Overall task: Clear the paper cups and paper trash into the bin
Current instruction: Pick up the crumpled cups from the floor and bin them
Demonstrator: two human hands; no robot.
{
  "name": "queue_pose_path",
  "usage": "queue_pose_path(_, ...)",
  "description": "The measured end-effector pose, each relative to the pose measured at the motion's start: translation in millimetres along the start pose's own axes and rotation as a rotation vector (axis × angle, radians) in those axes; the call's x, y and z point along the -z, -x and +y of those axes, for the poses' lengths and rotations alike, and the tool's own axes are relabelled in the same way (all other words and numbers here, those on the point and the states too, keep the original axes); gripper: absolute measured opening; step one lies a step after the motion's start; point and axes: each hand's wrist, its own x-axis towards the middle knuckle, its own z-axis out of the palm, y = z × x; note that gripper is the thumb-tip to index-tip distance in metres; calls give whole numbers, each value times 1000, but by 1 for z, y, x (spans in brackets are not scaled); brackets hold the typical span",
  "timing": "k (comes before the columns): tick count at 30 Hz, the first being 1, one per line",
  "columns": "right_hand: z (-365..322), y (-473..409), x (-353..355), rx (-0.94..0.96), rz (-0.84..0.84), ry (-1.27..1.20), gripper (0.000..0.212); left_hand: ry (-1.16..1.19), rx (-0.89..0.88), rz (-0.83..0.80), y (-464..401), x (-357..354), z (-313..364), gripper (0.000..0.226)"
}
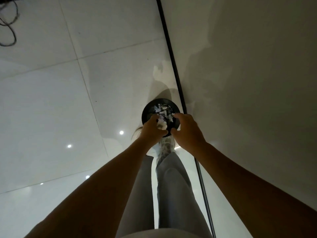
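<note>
Paper scraps (162,110), white and pale, fill the black bin (149,107) that stands on the tiled floor (51,100) directly beneath both hands, close against the dark strip (173,59) at the foot of the wall (248,66). The left hand (151,130) hangs over the bin's near-left rim with its fingers curled downward, and a pale crumpled piece (161,125) sits just past its fingertips; whether that piece is pinched or already lying in the bin cannot be told from this angle. The right hand (186,128) is over the near-right rim, fingers bent loosely and thumb pointing inward toward the opening, touching nothing that can be made out, so it reads as relaxed and part open rather than gripping. No paper cup is distinguishable among the heap. The likely trouble from here is spillage: the bin looks heaped near its rim, so anything let go off-centre could slide over the edge onto the floor or into the gap toward the wall beyond the right hand. A knock from either wrist against the rim could also tip or shift the light bin. Below the wrists, a pale shoe (165,146) and grey trousers (171,186) stand just short of the bin.
</note>
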Motion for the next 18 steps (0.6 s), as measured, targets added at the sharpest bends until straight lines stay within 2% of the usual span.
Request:
queue_pose_path(3,1,-1,0,0,-2,0,52,-60,-5,-72,-4,0,-1,72)
queue_pose_path(10,-19,17,15,15,-20,53,51,-145,-36,-11,27,33,-9,50)
queue_pose_path(15,-78,44,33,180,4,190,52,-202,-103,86,88,83,-7,41)
queue_pose_path(18,-125,71,41,323,-11,318,51,-205,-113,233,140,113,-15,38)
